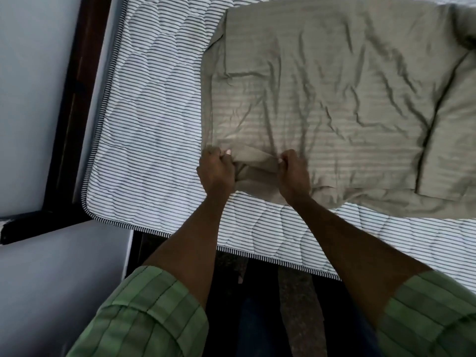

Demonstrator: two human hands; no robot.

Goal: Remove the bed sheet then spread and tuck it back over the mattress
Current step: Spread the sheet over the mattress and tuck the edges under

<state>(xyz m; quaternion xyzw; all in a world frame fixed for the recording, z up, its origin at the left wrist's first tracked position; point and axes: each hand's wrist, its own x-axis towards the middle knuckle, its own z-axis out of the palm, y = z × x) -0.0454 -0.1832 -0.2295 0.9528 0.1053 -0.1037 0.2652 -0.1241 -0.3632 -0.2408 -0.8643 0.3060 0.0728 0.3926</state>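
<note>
Your bed sheet (322, 99) runs out of frame at the top and right, so its full extent cannot be judged; it lies crumpled and partly folded over itself on the mattress (144, 130), and a thick fold at the right edge hides whatever lies beneath. Your left hand (215, 170) and right hand (292, 173) sit close together at the sheet's near edge, each with fingers curled tight around a bunched ridge of the olive fabric; most fingertips are buried in the cloth and cannot be seen. The striped quilted mattress is bare along its left side and along the near edge under your forearms. Your rolled green sleeves (144, 315) are cut off at the bottom of the view. Left of the mattress, a dark wooden bed frame (69, 119) meets a pale wall (28, 99). The floor (296, 305) between your arms is dark and hard to make out.
</note>
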